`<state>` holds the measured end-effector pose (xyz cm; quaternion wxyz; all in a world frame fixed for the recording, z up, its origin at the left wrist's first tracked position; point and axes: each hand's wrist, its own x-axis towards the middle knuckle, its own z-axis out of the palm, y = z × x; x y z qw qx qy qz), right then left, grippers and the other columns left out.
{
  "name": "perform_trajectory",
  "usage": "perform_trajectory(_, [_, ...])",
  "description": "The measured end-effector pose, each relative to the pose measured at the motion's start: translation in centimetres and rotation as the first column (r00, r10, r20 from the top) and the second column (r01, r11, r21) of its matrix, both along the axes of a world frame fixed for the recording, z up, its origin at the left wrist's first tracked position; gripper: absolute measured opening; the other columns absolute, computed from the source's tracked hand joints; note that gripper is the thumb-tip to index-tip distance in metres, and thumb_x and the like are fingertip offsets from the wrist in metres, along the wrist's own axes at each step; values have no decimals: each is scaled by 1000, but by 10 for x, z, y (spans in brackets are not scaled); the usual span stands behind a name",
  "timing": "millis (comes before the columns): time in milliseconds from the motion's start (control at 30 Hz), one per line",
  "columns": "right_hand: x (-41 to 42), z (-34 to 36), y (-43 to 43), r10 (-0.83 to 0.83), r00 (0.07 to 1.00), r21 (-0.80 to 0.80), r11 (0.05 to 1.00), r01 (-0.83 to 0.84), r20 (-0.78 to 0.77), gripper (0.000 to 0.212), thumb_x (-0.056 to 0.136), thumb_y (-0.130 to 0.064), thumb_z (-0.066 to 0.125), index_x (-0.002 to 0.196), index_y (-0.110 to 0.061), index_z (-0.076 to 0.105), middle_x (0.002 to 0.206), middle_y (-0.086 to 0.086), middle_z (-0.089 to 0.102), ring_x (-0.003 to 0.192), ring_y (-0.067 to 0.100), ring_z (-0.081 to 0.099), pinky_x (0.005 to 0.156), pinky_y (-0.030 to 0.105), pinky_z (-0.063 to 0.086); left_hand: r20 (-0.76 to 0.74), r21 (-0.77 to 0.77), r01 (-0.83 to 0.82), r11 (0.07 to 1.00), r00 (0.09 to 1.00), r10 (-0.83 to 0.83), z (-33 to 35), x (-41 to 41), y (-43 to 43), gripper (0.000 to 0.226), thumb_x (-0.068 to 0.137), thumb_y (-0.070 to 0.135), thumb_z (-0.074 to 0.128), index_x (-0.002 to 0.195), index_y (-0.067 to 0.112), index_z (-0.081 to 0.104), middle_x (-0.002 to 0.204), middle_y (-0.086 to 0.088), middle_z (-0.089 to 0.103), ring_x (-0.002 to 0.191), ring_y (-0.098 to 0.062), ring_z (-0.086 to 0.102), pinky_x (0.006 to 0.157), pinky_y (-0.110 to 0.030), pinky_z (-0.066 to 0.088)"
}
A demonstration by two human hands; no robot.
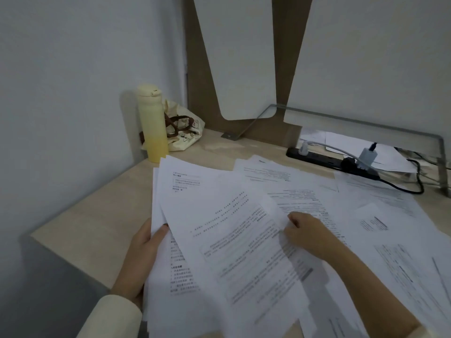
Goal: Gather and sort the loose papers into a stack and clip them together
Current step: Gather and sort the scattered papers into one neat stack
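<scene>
A sheaf [185, 215] of white printed sheets lies fanned in front of the person, nearer than the pale yellow bottle [152, 125] and slightly to its right. Its far corners reach almost to the bottle's base. The sheets are not squared up, and their left edges step apart like a spread hand of cards. The top sheet [239, 259] carries black lines of text and a boxed block. The print is too blurred to read; characters at the lower left edge of an under sheet look Chinese. No brand or label can be made out.

The long axis of the sheaf runs from the person up toward the bottle, the far end leaning left. The text lines on the top sheet rise toward the right.

The hands are apart, one at each side of the sheaf. The left hand [141, 262], coming out of a cream sleeve [109, 318], grips the left edge with the thumb on top and the fingers underneath. The right hand [307, 235] has its fingers curled at the right edge of the top sheet and seems to pinch it.

More loose sheets [390, 240] cover the light wooden desk [92, 208] well to the right of the bottle, overlapping at many angles. A cloth bag [188, 135] with brown handles slumps just behind the bottle, touching it. A black power strip [317, 158] with plugs lies far to the bottle's right.
</scene>
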<state>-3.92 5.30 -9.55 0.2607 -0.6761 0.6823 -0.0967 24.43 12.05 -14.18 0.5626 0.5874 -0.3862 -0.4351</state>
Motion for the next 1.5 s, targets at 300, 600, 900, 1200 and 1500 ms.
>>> perform_trajectory(300, [56, 51, -43, 99, 611, -234, 866, -441, -785, 34, 92, -16, 41, 125, -14, 48, 126, 8, 52, 122, 25, 42, 102, 39, 33, -238, 67, 82, 994, 969, -64, 1, 12, -4, 30, 95, 16, 45, 119, 15, 62, 113, -8, 70, 102, -27, 67, 88, -43, 51])
perform_trajectory(600, [158, 9, -42, 294, 574, -400, 482, -779, -764, 34, 65, -21, 75, 99, -16, 70, 108, 11, 63, 109, 26, 56, 110, 56, 27, -5, 120, 67, 990, 998, -67, 0, 9, -9, 26, 95, 29, 45, 115, 29, 61, 109, 10, 70, 102, -12, 64, 89, -32, 48])
perform_trajectory(900, [190, -19, -31, 456, 746, -493, 562, -664, -484, 42, 58, -23, 79, 98, -15, 70, 109, 13, 65, 102, 29, 61, 106, 48, 38, 313, 113, 80, 990, 943, -112, -1, 2, -15, 26, 93, 19, 50, 119, 24, 50, 105, 14, 60, 98, -8, 57, 86, -26, 45])
perform_trajectory(1200, [17, 4, -18, -87, 996, -185, 979, 85, -2, 50, 90, -28, 53, 136, -17, 40, 143, 9, 31, 132, 26, 29, 102, 36, 34, 232, -22, 61, 998, 971, -55, -1, -5, -9, 24, 95, 9, 44, 115, 20, 52, 102, 18, 59, 93, 3, 55, 76, -19, 43])
perform_trajectory(1500, [-114, -16, 32, -497, 859, 58, 860, 507, -124, 85, 75, -49, 68, 140, -5, 33, 143, 21, 30, 133, 37, 29, 105, 44, 32, -14, -42, -13, 999, 1000, 13, -4, -19, -2, 31, 94, 12, 48, 123, 19, 57, 111, 9, 65, 102, -11, 60, 81, -28, 46])
